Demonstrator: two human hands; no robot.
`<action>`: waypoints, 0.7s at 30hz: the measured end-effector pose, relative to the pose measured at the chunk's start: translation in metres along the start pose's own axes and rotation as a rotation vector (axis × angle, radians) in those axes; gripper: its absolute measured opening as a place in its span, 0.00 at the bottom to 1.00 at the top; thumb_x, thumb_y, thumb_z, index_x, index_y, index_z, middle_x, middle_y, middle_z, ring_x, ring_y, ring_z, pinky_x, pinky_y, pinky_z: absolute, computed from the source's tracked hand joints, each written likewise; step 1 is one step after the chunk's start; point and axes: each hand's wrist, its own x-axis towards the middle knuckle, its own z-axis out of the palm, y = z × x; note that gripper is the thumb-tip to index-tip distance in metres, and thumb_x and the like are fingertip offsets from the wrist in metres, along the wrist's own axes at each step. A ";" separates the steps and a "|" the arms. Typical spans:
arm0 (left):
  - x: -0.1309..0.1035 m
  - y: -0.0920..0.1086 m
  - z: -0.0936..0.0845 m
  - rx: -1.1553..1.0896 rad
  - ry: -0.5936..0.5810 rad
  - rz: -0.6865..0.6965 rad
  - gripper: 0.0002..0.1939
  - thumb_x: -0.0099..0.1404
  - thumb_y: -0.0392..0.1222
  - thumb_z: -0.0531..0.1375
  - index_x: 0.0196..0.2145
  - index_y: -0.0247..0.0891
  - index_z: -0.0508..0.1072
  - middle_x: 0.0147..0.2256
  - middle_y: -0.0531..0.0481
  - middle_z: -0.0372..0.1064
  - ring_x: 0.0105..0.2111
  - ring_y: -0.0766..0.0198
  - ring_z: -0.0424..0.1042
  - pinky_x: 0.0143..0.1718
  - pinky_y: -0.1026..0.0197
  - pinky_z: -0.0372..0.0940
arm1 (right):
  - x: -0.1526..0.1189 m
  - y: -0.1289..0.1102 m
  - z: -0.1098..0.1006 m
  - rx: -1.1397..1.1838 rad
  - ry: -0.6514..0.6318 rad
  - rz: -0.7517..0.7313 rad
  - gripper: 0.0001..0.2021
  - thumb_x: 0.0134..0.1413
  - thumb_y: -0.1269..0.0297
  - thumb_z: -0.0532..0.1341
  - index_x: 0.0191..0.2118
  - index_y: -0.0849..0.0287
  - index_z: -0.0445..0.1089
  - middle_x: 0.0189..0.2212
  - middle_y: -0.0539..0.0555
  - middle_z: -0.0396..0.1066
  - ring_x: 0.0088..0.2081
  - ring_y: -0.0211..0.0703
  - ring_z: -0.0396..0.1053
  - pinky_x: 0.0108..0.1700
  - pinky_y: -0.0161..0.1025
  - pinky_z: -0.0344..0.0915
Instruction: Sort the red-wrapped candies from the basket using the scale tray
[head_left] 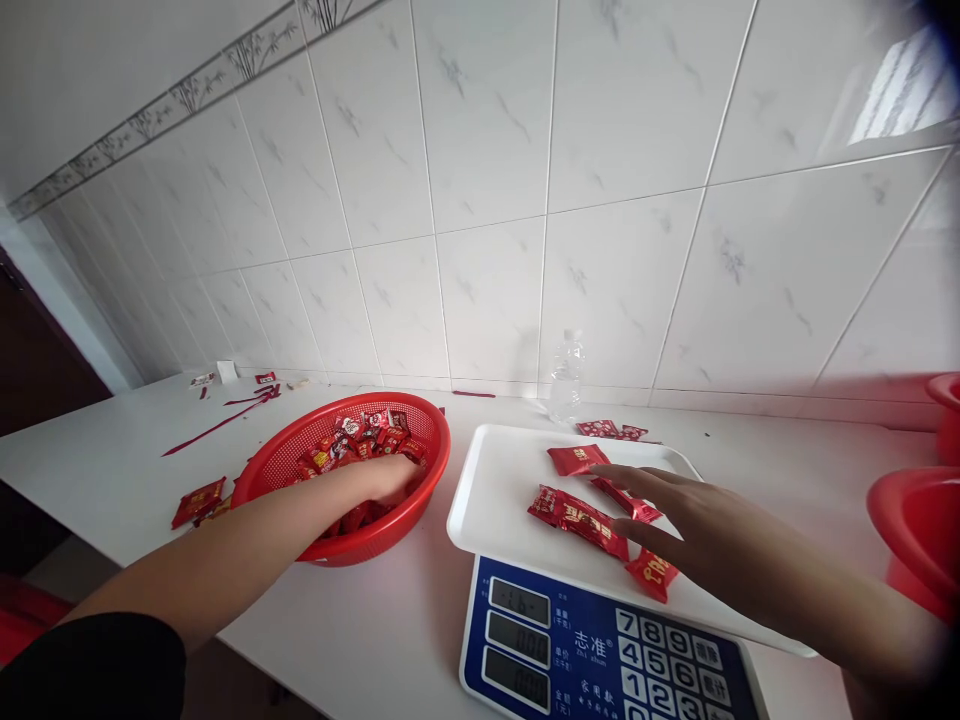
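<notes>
My left hand reaches into a red plastic basket filled with small wrapped candies. Its fingers are down among the wrappers and hidden. Over the white tray of a blue kitchen scale, my right hand is spread, with fingers stretched out and apart. Several red packets lie on the tray beneath and beside those fingers: a long red packet, a small one near the fingertips, and another below the thumb. The hand partly covers a further packet.
A clear plastic bottle stands against the tiled wall, with red wrappers beside it. Red ribbons and loose packets lie left of the basket. Red containers stand at the right edge.
</notes>
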 end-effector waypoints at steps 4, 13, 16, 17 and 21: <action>0.002 -0.003 -0.039 -0.073 -0.029 0.002 0.12 0.62 0.46 0.63 0.28 0.36 0.68 0.24 0.56 0.65 0.20 0.70 0.63 0.22 0.65 0.58 | -0.001 0.001 0.000 0.019 0.045 -0.014 0.23 0.62 0.48 0.53 0.59 0.45 0.67 0.49 0.58 0.75 0.43 0.60 0.76 0.39 0.55 0.74; -0.003 0.003 -0.072 -0.459 0.178 0.070 0.21 0.47 0.53 0.68 0.30 0.39 0.65 0.28 0.55 0.68 0.22 0.67 0.66 0.22 0.65 0.58 | -0.001 -0.002 -0.001 0.007 -0.009 -0.005 0.20 0.64 0.51 0.50 0.58 0.43 0.66 0.53 0.53 0.73 0.48 0.56 0.74 0.41 0.51 0.74; -0.012 0.030 -0.064 -0.543 0.145 0.126 0.19 0.49 0.52 0.68 0.30 0.39 0.64 0.26 0.55 0.66 0.21 0.69 0.64 0.21 0.66 0.57 | 0.001 -0.006 -0.003 0.016 0.028 0.002 0.21 0.63 0.50 0.51 0.57 0.46 0.68 0.52 0.56 0.73 0.46 0.56 0.74 0.39 0.50 0.74; -0.015 0.042 -0.059 -0.562 0.129 0.154 0.18 0.50 0.51 0.68 0.30 0.39 0.65 0.26 0.56 0.66 0.21 0.70 0.63 0.21 0.67 0.56 | 0.002 -0.009 -0.003 0.032 0.046 0.007 0.21 0.63 0.50 0.52 0.57 0.46 0.67 0.52 0.56 0.73 0.47 0.56 0.74 0.39 0.49 0.74; -0.031 0.098 -0.030 -0.613 0.061 0.311 0.13 0.55 0.45 0.66 0.31 0.40 0.65 0.28 0.55 0.69 0.26 0.69 0.67 0.27 0.66 0.61 | 0.005 -0.025 -0.008 0.230 0.102 0.069 0.23 0.62 0.51 0.54 0.60 0.50 0.64 0.48 0.58 0.75 0.44 0.52 0.74 0.41 0.47 0.72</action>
